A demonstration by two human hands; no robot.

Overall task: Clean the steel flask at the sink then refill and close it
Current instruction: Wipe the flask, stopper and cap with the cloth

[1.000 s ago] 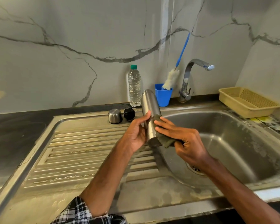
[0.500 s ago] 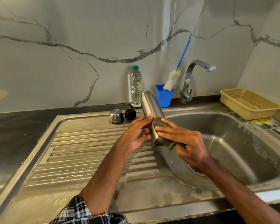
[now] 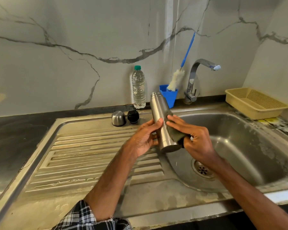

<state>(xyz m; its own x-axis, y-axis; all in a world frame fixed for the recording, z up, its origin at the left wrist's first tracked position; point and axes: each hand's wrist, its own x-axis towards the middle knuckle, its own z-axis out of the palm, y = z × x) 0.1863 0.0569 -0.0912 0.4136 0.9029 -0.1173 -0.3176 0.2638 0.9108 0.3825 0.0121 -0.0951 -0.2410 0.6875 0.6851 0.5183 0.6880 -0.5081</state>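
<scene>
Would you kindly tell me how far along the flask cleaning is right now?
Done: the flask is open; its steel cap and black stopper stand at the back of the drainboard. In hand: the left hand grips the flask while the right hand holds a scrub pad against its side. Left: no water runs from the tap, so rinsing, refilling and closing remain.

A blue plastic cup (image 3: 171,99) stands on the dark worktop (image 3: 15,131) at the back, close to the wall. A bottle brush (image 3: 175,78) stands in it with its white bristle head low and its thin blue handle leaning up to the right. The wall (image 3: 73,67) is pale marble with grey veins. At the far right, a yellow perforated basket (image 3: 256,113) sits on the worktop in the corner.
</scene>
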